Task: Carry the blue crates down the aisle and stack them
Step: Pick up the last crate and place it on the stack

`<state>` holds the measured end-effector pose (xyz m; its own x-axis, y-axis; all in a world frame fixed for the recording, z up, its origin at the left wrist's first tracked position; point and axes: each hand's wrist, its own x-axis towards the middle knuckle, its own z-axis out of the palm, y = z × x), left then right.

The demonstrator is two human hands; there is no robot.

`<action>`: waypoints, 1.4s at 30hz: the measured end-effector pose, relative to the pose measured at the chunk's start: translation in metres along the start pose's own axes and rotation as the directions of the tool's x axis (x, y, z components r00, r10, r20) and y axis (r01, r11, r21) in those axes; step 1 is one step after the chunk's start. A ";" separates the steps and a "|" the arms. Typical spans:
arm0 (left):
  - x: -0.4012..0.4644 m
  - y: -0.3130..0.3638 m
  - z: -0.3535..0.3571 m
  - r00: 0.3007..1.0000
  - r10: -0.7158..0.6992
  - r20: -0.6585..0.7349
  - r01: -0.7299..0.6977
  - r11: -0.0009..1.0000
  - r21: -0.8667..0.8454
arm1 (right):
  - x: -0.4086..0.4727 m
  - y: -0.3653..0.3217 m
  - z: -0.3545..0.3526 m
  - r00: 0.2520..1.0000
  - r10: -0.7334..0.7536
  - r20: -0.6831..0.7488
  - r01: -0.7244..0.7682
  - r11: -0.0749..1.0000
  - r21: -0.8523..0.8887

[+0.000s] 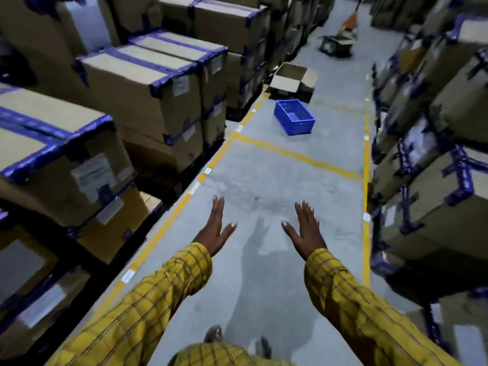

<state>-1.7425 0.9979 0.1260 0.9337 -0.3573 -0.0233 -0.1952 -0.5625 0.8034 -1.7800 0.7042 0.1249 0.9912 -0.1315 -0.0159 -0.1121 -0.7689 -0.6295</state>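
Between rows of stacked brown cardboard cartons (137, 83) taped in blue, a person in yellow checked sleeves stands on the grey concrete aisle floor (277, 186) with both arms held out. The left hand (217, 228) and the right hand (306, 228) are released, fingers straight and spread, grasping nothing. One blue rectangular plastic crate (294, 117) sits on the floor well ahead, apart from both hands, just this side of an open brown cardboard box (290, 80). By the look of it, the step in hand is the approach to fetch a crate; the next move calls for walking up to it, stooping and taking it by its two ends. No stack of crates shows, so where it belongs cannot be told. A dark bin (336, 44) and an orange object farther down the aisle are too blurred to identify, and the person's feet are partly cut off at the bottom edge.
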 end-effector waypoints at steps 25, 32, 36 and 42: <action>0.547 0.033 0.055 0.976 -0.036 0.214 0.066 0.989 -0.136 | 0.439 0.166 -0.123 0.910 0.385 -0.151 -0.304 0.870 0.387; 0.690 0.048 0.063 0.982 -0.095 0.161 0.134 0.959 -0.252 | 0.587 0.190 -0.169 0.917 0.381 -0.114 -0.319 0.877 0.359; 0.785 0.036 0.065 0.978 -0.138 0.157 0.185 0.922 -0.341 | 0.681 0.206 -0.177 0.904 0.413 -0.107 -0.345 0.855 0.387; 0.953 0.019 0.055 0.973 -0.166 0.160 0.222 0.863 -0.454 | 0.832 0.219 -0.180 0.871 0.473 -0.133 -0.367 0.805 0.466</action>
<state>-0.8727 0.6059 0.0867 0.8929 -0.3735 -0.2514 0.1752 -0.2261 0.9582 -0.9925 0.3135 0.1136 0.8007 -0.5616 -0.2087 -0.4207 -0.2791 -0.8632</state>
